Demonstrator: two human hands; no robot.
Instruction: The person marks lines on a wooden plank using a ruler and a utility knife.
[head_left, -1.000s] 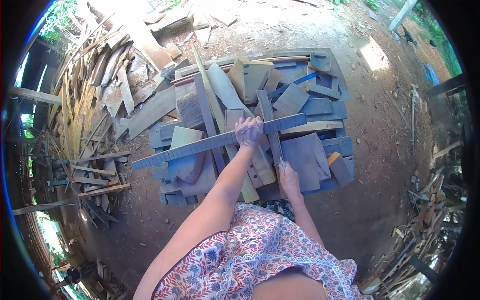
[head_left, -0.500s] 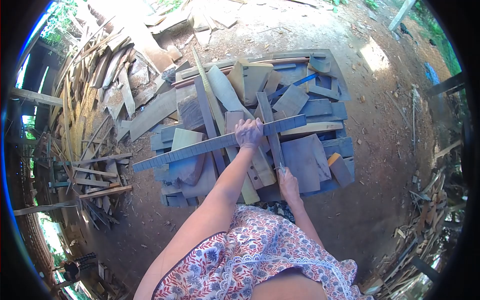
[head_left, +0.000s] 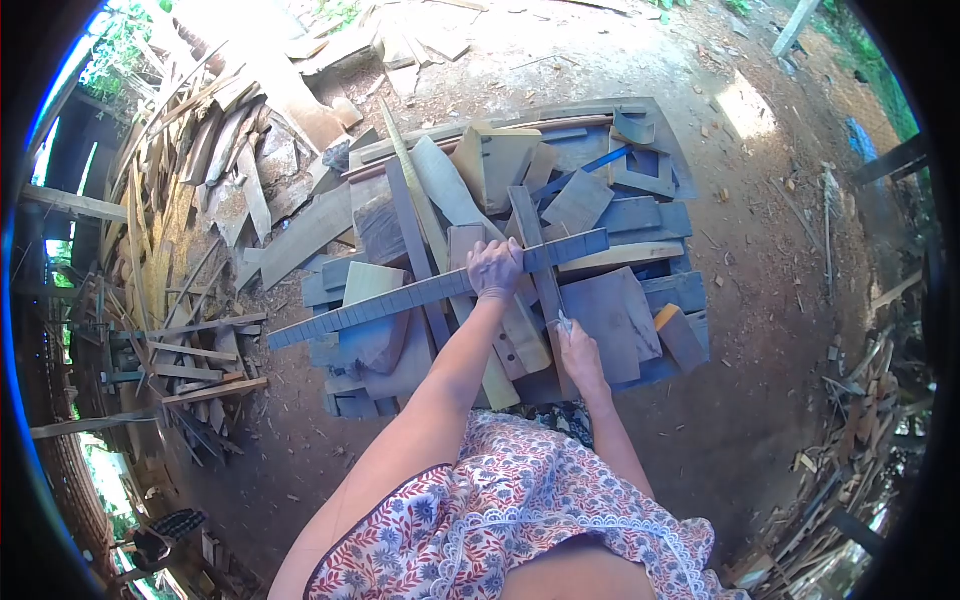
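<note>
A long, tapered wooden strip (head_left: 400,301) with evenly spaced cross lines lies aslant over the piled boards. My left hand (head_left: 495,268) is closed around it right of its middle, pressing it where it crosses a narrow upright-running board (head_left: 540,262). Lower right, my right hand (head_left: 580,355) is closed on a small tool (head_left: 565,325), whose tip is by the near part of that narrow board. The tool is too small to make out clearly. Under both lie a greenish long strip (head_left: 437,230) and a dark plank (head_left: 415,225).
The boards rest on a low slatted wooden table (head_left: 672,294). A large heap of scrap wood (head_left: 235,150) lies at the upper left, more sticks (head_left: 205,358) at the left, and another scrap pile (head_left: 850,440) at the lower right. A post (head_left: 795,28) stands at the upper right.
My right hand and the tool have shifted very slightly. The left hand keeps its grip on the lined strip. The whole view has moved a little.
</note>
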